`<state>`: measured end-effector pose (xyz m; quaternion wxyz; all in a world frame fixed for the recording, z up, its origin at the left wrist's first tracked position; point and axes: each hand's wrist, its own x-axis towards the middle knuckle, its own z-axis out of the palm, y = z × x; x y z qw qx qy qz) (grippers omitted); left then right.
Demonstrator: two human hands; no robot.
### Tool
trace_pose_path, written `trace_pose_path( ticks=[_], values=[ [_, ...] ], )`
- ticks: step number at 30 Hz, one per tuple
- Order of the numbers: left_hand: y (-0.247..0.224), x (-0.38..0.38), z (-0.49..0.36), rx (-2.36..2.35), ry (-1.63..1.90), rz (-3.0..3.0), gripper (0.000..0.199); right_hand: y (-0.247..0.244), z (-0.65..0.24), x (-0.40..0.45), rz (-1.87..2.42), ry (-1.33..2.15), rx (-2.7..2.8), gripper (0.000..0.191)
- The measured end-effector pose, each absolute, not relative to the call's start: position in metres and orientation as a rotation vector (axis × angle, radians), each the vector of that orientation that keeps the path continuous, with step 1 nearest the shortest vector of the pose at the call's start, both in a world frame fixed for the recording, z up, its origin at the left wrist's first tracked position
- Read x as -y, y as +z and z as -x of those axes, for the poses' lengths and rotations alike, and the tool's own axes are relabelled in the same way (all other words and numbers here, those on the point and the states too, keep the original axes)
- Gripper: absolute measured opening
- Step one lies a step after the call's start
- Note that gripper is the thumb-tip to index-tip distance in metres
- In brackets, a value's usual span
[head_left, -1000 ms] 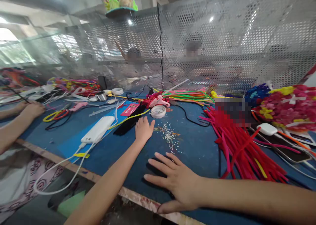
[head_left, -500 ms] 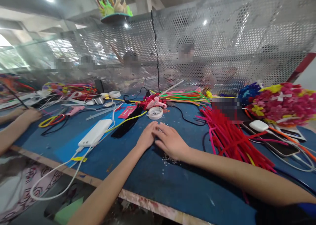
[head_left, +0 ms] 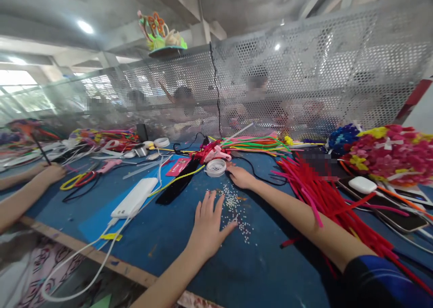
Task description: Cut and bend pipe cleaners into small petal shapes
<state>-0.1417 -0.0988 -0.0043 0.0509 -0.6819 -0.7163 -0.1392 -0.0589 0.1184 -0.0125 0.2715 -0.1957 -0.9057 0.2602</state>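
Note:
Small pale beads (head_left: 232, 202) lie scattered on the blue tabletop (head_left: 270, 272). My left hand (head_left: 208, 224) rests palm down at their left side, fingers spread and thumb reaching over some beads. It holds nothing. My right hand (head_left: 241, 177) is beyond the beads, its fingertips bent at the right rim of a shallow round white dish (head_left: 216, 174). Whether they grip the rim is hard to see. More beads lie in the dish. Just behind it is a pink glue gun (head_left: 218, 154).
Red fuzzy stems (head_left: 314, 188) and a phone (head_left: 389, 209) lie on the right, near a pink flower bunch (head_left: 392, 154). A white power bank (head_left: 135, 197) with a looping cable is on the left. Another person's hand (head_left: 50, 172) holds a dark stick at far left.
My hands were together over the beads and have parted. The left hand spread open at the near left; the right moved away to the dish. More beads show. The camera view shifted.

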Motion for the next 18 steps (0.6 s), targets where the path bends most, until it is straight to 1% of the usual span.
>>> trace_pose_path(
  ticks=[4,7,12,14,18],
  values=[
    [-0.002,0.065,0.165,2.28,-0.403,1.877,0.06,-0.012,0.047,-0.109,0.418,0.823,2.432,0.031],
    [-0.001,0.043,0.181,2.387,-0.403,1.754,0.061,-0.01,0.036,-0.099,0.363,0.932,2.365,0.028],
    [-0.002,0.033,0.184,2.335,-0.396,1.955,0.063,-0.012,0.025,-0.092,0.395,0.973,2.189,0.026],
    [0.0,0.038,0.178,2.31,-0.496,2.091,0.063,-0.014,0.023,-0.093,0.451,0.946,2.126,0.024],
    [0.007,0.042,0.177,2.306,-0.868,2.174,0.055,-0.018,0.022,-0.09,0.54,0.896,2.039,0.023]
  ],
)
